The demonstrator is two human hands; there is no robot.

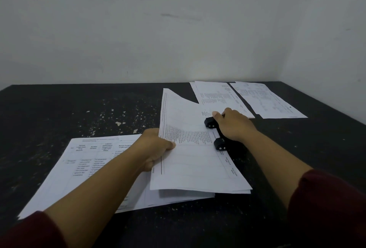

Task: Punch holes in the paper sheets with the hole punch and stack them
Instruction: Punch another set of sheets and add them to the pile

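Observation:
A black hole punch [218,142] sits right of centre on the dark table, its two punch heads over the right edge of a thin bundle of printed sheets [194,160]. My right hand [232,125] lies palm down on top of the punch, covering its middle. My left hand [158,148] grips the left edge of that bundle, thumb on top, holding it slightly raised. A larger pile of printed sheets [83,174] lies flat under and left of the bundle.
Two more paper stacks lie at the back right: one [219,97] just beyond the punch, another [271,99] further right. The black tabletop [59,113] is speckled with pale chips. A plain white wall stands behind, with a corner at the right.

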